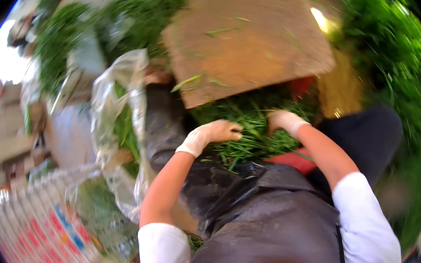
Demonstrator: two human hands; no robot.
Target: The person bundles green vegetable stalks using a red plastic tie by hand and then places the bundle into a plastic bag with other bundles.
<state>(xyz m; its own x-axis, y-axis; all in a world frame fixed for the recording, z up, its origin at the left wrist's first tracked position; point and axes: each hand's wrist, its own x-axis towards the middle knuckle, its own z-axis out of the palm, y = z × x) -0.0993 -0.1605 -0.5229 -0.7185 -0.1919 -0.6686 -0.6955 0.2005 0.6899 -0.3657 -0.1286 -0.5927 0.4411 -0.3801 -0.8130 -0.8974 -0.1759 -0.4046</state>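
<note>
A heap of thin, leafy green stalks (251,136) lies over my lap, partly beneath the edge of a wooden board (251,48). My left hand (215,132), in a pale thin glove, rests at the heap's left side with its fingers reaching out over the stalks, loosely apart. On the far right side of the heap, my right hand (284,122), gloved too, curls its fingers down around some stalks; its fingertips are hidden among them. Something red (295,161) shows below the greens, next to my right forearm.
A clear plastic bag (121,95) with greens inside stands at the left. More greens pile up along the right (391,48) and at the upper left (140,14). A white slatted crate (44,227) is at the lower left. Loose stalks lie on the board.
</note>
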